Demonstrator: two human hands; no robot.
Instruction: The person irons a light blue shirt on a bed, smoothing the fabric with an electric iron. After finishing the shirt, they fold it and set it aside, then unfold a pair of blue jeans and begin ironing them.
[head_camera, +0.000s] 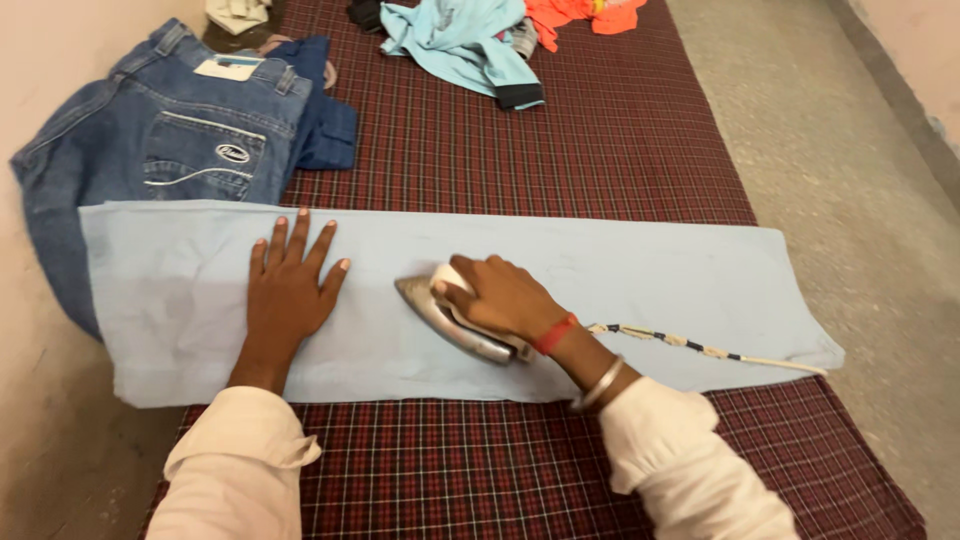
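On the pale blue cloth (600, 270), your right hand (505, 300) grips the iron (445, 320) mid-length; your left hand (290, 285) lies flat and spread, the stretch under it seemingly unpressed.

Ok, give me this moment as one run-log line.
right hand: grips iron on pale blue cloth | left hand: flat on cloth, fingers spread | cord: trails right | jeans: far left

Shiny metal iron (450, 318), matt cloth (620, 270)
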